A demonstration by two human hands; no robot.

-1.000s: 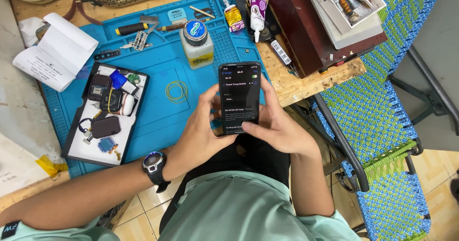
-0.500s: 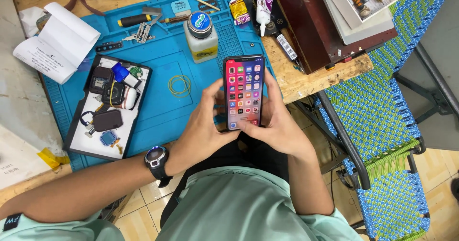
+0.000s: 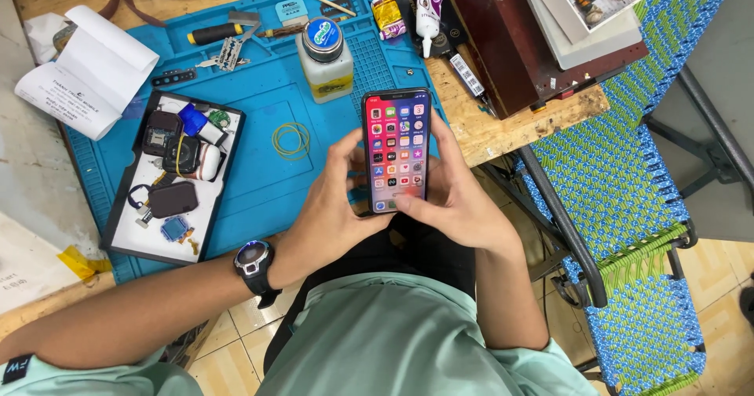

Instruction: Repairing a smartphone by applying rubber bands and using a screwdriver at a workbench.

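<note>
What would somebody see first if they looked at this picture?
Most likely the bright phone in the middle, lit up with rows of little coloured squares and held in both hands, the left hand and the right hand. Behind it lies a big blue mat with a capped jar and a tray of small parts. A blue and green woven chair stands to the right.

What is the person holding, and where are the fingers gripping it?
A smartphone, screen lit, held by its long side edges between left hand and right hand.
</note>
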